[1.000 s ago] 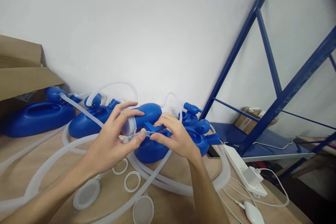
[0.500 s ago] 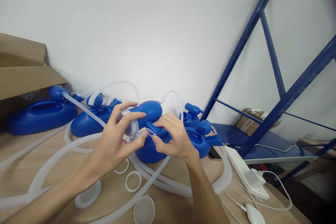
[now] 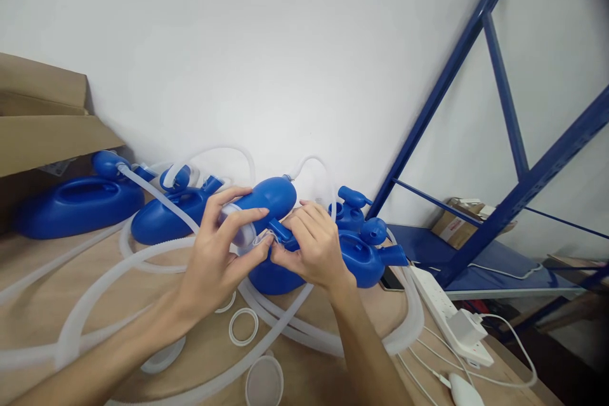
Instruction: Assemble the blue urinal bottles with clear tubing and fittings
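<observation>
My left hand (image 3: pixel 221 244) is closed around a blue rounded urinal head (image 3: pixel 276 195) with a translucent white cap (image 3: pixel 243 231). Its fingers lie over the cap and blue body, and its thumb presses near a thin clear strap (image 3: pixel 264 238). My right hand (image 3: pixel 311 244) is closed on a blue tab (image 3: pixel 280 230) of this head, thumb and fingers meeting by the strap's end. The exact contact there is hidden by the fingertips. Just below both hands, a blue urinal bottle (image 3: pixel 276 278) rests on the table, partly covered.
Blue bottles (image 3: pixel 80 206) with white hoses (image 3: pixel 118 266) lie left; another bottle (image 3: pixel 359 260) lies right. A white ring (image 3: pixel 243 309) and translucent lid (image 3: pixel 264 382) sit in front. A cardboard box (image 3: pixel 42 139), power strip (image 3: pixel 450 317) and blue rack (image 3: pixel 438 89) flank the table.
My right thumb has pressed inward, closer to my left thumb, and now covers the strap's end that showed before. The whole view has shifted slightly.
</observation>
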The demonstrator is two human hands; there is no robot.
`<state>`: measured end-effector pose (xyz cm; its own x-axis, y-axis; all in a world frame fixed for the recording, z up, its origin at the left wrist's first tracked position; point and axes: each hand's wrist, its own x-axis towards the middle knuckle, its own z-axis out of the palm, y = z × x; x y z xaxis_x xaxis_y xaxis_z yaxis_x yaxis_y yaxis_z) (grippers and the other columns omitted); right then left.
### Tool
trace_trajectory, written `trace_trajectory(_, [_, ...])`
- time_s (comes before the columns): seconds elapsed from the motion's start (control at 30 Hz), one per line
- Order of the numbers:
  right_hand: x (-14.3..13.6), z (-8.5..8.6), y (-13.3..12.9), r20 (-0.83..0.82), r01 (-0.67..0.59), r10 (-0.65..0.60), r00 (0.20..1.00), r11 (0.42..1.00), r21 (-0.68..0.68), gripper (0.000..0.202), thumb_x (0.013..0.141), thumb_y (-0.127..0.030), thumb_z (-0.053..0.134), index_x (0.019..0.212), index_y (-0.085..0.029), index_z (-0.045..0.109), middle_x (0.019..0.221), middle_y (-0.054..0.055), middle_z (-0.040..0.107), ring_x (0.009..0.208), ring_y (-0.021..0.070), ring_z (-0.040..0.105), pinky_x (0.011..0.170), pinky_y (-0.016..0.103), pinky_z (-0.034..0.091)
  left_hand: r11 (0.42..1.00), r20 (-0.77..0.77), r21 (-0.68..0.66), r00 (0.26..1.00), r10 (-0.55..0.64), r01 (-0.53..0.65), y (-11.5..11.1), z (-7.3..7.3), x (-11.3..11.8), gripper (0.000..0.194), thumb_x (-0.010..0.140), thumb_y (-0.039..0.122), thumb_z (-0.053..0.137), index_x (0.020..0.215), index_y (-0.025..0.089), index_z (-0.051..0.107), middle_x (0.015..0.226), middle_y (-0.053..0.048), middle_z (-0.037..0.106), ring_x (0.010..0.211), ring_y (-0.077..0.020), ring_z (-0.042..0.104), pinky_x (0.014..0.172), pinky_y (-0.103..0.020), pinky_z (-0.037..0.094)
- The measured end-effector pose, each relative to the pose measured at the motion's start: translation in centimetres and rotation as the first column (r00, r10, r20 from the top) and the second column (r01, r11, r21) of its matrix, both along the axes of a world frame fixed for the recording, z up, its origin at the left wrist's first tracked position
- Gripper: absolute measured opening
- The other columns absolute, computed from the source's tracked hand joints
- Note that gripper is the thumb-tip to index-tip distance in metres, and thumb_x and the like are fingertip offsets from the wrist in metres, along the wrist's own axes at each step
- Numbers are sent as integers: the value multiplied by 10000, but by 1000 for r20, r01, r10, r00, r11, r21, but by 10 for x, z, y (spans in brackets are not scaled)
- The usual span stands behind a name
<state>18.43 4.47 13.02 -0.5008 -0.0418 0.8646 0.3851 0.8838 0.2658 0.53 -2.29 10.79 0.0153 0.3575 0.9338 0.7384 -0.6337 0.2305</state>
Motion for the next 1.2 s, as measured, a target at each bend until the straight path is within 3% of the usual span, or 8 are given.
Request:
trace_trajectory(0.2, [10,6,-1,113,-77,92,989,989,-125,49,916,-213,582,954,-209,613,845,80,681,817,252,605,804,425,531,1000,31,-4,999,4,-4,1,-2,3,239,963,233,666,1188,265,591,1340,-92,522,1323,-303,562,1078,-520,536])
trace_trajectory(0.47, [16,9,-2,172,-99,122,977,986,-136,113,988,-242,542,1016,-177,630,896,101,715,856,249,637,837,418,548,1000,32,-23,999,-4,5,2,-4,1,221,965,240,664,1178,245,610,1327,-95,525,1321,-295,558,1064,-484,531])
trace_trajectory(0.73, [12,6,-3,174,-11,8,985,1000,14,141,968,-185,498,1001,-151,631,874,116,709,854,258,636,851,419,576,999,74,-17,997,29,-28,3,-7,4,193,967,256,658,1156,228,629,1271,-95,561,1279,-270,580,1034,-452,529])
trace_trajectory(0.97, [-6,-7,-4,138,27,-26,990,1000,-2,134,968,-200,470,935,-175,597,816,96,641,813,255,577,829,421,574,990,136,40,983,127,-133,4,-9,5,115,959,234,615,1064,187,619,1254,-117,551,1238,-268,594,1029,-468,519])
trace_trajectory(1.2, [-12,-12,-8,154,24,-6,988,993,-115,139,993,-211,420,960,-205,556,849,67,593,887,253,550,1115,521,480,983,139,66,978,158,-169,4,-6,3,102,936,217,639,1030,182,621,1181,-98,573,1134,-244,633,970,-430,547])
